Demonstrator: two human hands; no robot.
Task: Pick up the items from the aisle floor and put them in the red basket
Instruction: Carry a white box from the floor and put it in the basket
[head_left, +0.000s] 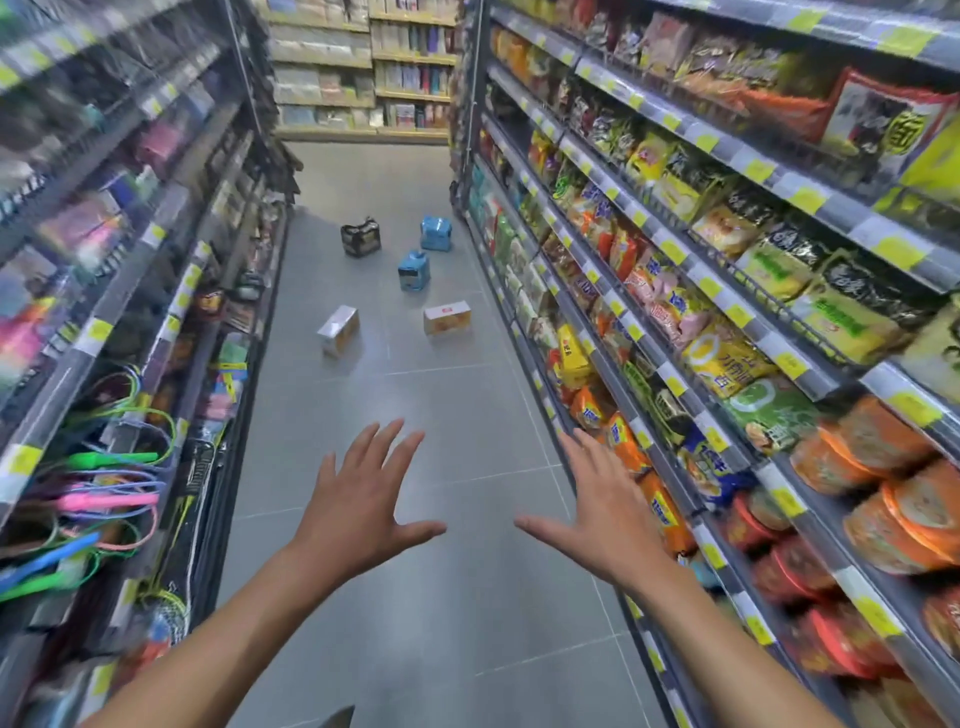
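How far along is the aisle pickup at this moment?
Done: nothing that shows; no red basket is in view. In hand: nothing, the left hand and right hand are spread open and empty. Left: all five items on the floor ahead: black pack, far blue pack, near blue pack, left yellow box, right yellow box.

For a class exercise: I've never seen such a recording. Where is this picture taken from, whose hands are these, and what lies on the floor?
No machine here: a camera worn on a person's head looks forward and down a shop aisle. Their left hand and right hand are spread open, holding nothing. On the floor ahead lie a black pack, a far blue pack, a near blue pack, a silver box and a yellow box. No red basket shows.
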